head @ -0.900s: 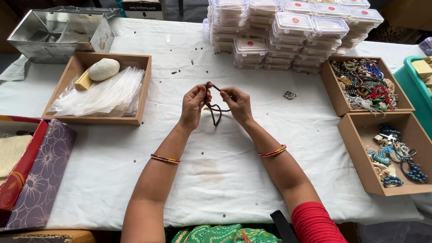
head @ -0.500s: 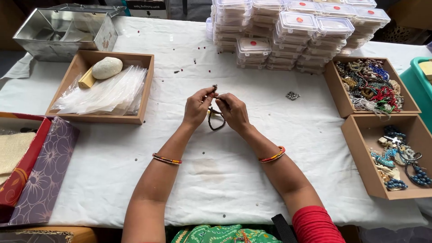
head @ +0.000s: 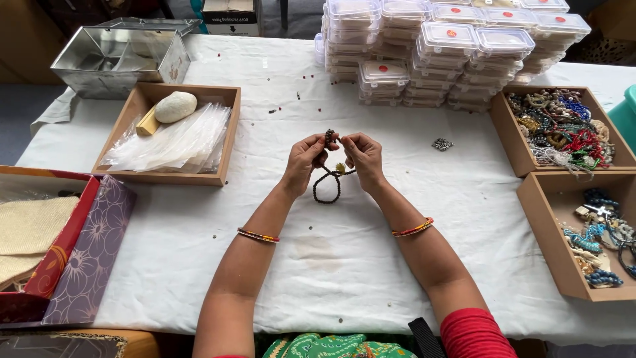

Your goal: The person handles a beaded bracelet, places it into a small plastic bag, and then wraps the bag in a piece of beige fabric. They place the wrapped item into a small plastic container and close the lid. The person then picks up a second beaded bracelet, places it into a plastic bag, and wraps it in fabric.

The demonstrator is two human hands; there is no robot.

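**Dark bead string held up between both my hands**

The surface (head: 371,278) is a wide table under a white cloth, and everything else sits on it. At the far edge stands a big stack of clear plastic boxes (head: 450,50) with lids. A metal tin (head: 116,59) stands open at the far left. Nearer me on the left is a wooden tray (head: 228,132) holding clear plastic sleeves (head: 175,139) with a pale stone (head: 175,106) laid on top. On my right, two more wooden trays: the far one (head: 503,142) heaped with mixed bead jewellery, the near one (head: 540,225) with blue and pale pieces.

My left hand (head: 306,159) and right hand (head: 363,154) are raised over the middle of the cloth, close together, fingers pinched narrow on the top of a string of dark beads (head: 326,189). Its loop hangs free below my fingers, just above the cloth.

I judge the string light and limp, with no stiffness of its own; the round beads may slip, so the hold belongs on the cord between beads, near the top.

A small metal charm (head: 442,144) lies to the right, well apart.
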